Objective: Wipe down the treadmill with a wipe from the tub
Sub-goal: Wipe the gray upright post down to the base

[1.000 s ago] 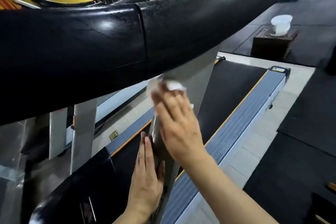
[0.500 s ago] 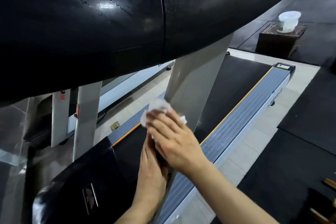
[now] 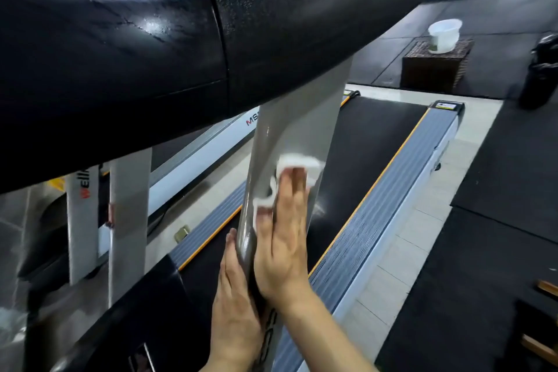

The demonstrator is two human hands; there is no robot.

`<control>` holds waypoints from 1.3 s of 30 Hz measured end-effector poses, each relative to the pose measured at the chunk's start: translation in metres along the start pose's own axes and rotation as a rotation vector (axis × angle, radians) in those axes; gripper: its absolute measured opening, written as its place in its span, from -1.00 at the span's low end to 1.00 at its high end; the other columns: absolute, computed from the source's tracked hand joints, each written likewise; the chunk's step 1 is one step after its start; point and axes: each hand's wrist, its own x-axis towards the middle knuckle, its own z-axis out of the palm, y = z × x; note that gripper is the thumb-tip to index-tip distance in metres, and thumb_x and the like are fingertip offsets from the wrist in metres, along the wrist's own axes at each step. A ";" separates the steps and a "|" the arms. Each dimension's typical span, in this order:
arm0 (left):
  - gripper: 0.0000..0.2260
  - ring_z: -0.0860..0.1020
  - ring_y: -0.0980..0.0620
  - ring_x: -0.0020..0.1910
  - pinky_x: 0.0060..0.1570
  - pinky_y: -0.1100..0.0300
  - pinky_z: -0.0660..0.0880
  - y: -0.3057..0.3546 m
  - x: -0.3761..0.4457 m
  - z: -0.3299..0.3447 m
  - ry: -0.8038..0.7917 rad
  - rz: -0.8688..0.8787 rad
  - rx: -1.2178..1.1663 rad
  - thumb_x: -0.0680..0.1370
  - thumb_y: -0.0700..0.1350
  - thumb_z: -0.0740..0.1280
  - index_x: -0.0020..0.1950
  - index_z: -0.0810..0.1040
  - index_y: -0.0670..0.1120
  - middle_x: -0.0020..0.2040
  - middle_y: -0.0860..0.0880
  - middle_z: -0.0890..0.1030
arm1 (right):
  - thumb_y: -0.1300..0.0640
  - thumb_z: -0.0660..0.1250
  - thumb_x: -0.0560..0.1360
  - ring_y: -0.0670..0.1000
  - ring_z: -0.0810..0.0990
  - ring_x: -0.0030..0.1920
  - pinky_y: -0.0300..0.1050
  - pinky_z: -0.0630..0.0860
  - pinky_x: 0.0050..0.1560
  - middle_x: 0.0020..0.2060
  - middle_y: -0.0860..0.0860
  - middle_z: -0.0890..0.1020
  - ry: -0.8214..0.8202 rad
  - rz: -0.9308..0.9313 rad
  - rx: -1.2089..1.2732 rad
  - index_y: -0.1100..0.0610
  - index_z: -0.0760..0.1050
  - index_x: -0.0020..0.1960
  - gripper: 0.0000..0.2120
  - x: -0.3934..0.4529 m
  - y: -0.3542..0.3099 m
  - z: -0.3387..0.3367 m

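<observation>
Your right hand (image 3: 282, 238) presses the wipe (image 3: 297, 164) flat against the treadmill's grey upright post (image 3: 297, 127), fingers straight, palm on the metal.

The wipe is bunched under your fingertips and shows above and to the left of them; the post's long axis runs up and away from your wrist toward the black handrail (image 3: 181, 69), so the unwiped length lies above the wipe, along that axis; your left hand (image 3: 235, 305) lies flat on the post's far side, lower and nearer you, fingers straight and holding nothing, though how firmly it bears on the metal is hard to tell from here; the white tub (image 3: 444, 36) sits on a wicker box (image 3: 434, 69) well apart across the belt (image 3: 371, 142).
</observation>
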 end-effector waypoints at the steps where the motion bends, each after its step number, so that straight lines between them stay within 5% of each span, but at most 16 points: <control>1: -0.17 0.30 0.03 0.55 0.46 0.20 0.26 -0.007 -0.002 0.002 0.004 -0.010 0.029 0.62 -0.25 0.35 0.65 -0.10 0.21 0.64 0.15 0.12 | 0.05 0.05 0.70 0.03 -0.09 0.64 0.21 -0.04 0.58 0.65 -0.01 -0.01 -0.039 0.039 -0.006 0.08 -0.02 0.65 -0.44 -0.021 0.005 -0.002; 4: -0.11 0.41 -0.12 0.44 0.42 0.18 0.26 -0.016 0.001 0.010 0.082 0.053 0.126 0.53 -0.37 0.41 0.67 -0.02 0.03 0.62 0.05 0.19 | -0.06 -0.01 0.71 -0.12 -0.18 0.62 0.06 -0.11 0.61 0.63 -0.20 -0.14 -0.068 0.119 -0.007 -0.06 -0.14 0.64 -0.44 -0.018 0.008 -0.008; 7: -0.32 0.44 -0.20 0.42 0.34 0.12 0.44 -0.009 0.007 0.010 0.079 0.110 0.109 0.61 0.00 0.27 0.63 0.04 -0.13 0.52 -0.23 0.34 | -0.07 -0.05 0.69 -0.19 -0.19 0.60 -0.03 -0.16 0.62 0.62 -0.17 -0.13 0.088 0.175 0.064 -0.04 -0.16 0.61 -0.45 0.061 0.005 -0.010; 12: -0.33 0.39 -0.06 0.44 0.22 -0.01 0.45 -0.007 0.005 0.011 0.076 0.121 0.131 0.64 0.15 0.14 0.63 0.07 -0.18 0.55 -0.18 0.33 | -0.02 -0.05 0.74 -0.18 -0.15 0.60 -0.46 -0.21 0.46 0.64 -0.09 -0.04 0.171 0.168 0.114 0.01 -0.08 0.65 -0.48 0.119 0.015 -0.020; 17: -0.41 0.34 0.00 0.46 0.31 -0.01 0.41 -0.008 0.002 0.017 0.163 0.149 0.156 0.68 0.05 0.16 0.65 0.04 -0.09 0.58 -0.10 0.30 | -0.12 -0.05 0.71 -0.31 -0.23 0.56 -0.06 -0.17 0.62 0.58 -0.31 -0.12 0.131 0.182 0.149 -0.17 -0.16 0.60 -0.48 0.011 0.026 0.003; 20: -0.15 0.28 0.01 0.52 0.37 -0.05 0.41 -0.017 0.004 0.018 0.162 0.188 0.208 0.53 -0.28 0.33 0.67 -0.09 0.01 0.62 -0.07 0.20 | -0.20 -0.10 0.67 -0.31 -0.27 0.55 0.00 -0.15 0.61 0.57 -0.28 -0.18 0.055 0.237 0.113 -0.16 -0.22 0.59 -0.45 -0.024 0.019 0.008; 25: -0.26 0.28 -0.03 0.55 0.34 0.01 0.44 -0.015 -0.011 0.015 0.187 0.212 0.170 0.60 0.13 0.18 0.67 -0.13 0.03 0.65 0.00 0.12 | 0.00 0.02 0.67 0.09 0.01 0.63 0.10 0.01 0.61 0.62 0.15 0.11 0.074 -0.388 -0.212 0.21 0.12 0.62 -0.43 0.051 0.013 -0.008; 30: -0.28 0.65 -0.16 0.18 -0.22 0.02 0.65 -0.065 -0.079 0.031 0.273 0.169 0.319 0.60 0.20 0.19 0.64 0.16 -0.18 0.48 -0.14 0.46 | 0.07 0.14 0.57 0.23 0.31 0.51 0.19 0.03 0.59 0.38 0.18 0.49 -0.141 -0.901 -0.582 0.19 0.52 0.34 -0.59 0.007 0.037 -0.007; 34: -0.30 0.65 -0.27 0.15 -0.12 -0.07 0.65 -0.086 -0.084 0.045 0.370 0.195 0.464 0.51 0.12 0.18 0.51 0.27 -0.32 0.33 -0.32 0.54 | 0.12 0.26 0.59 0.16 0.48 0.38 0.10 0.12 0.58 0.19 0.10 0.62 -0.317 -1.146 -0.504 0.18 0.62 0.19 -0.74 -0.081 0.079 0.013; 37: -0.33 0.64 -0.27 0.16 -0.10 -0.05 0.64 -0.087 -0.087 0.047 0.397 0.193 0.449 0.54 0.14 0.16 0.48 0.28 -0.32 0.30 -0.31 0.56 | 0.08 0.27 0.65 0.13 0.43 0.46 0.11 0.18 0.56 0.34 0.12 0.57 -0.307 -1.242 -0.470 0.16 0.54 0.37 -0.66 -0.064 0.081 0.005; 39: -0.32 0.58 -0.20 0.29 0.01 -0.03 0.64 -0.084 -0.088 0.047 0.425 0.226 0.414 0.58 0.13 0.13 0.58 0.20 -0.26 0.41 -0.25 0.50 | 0.06 0.21 0.68 0.09 0.28 0.55 0.10 0.10 0.58 0.48 0.13 0.43 -0.186 -1.119 -0.439 0.16 0.41 0.50 -0.58 -0.026 0.074 -0.006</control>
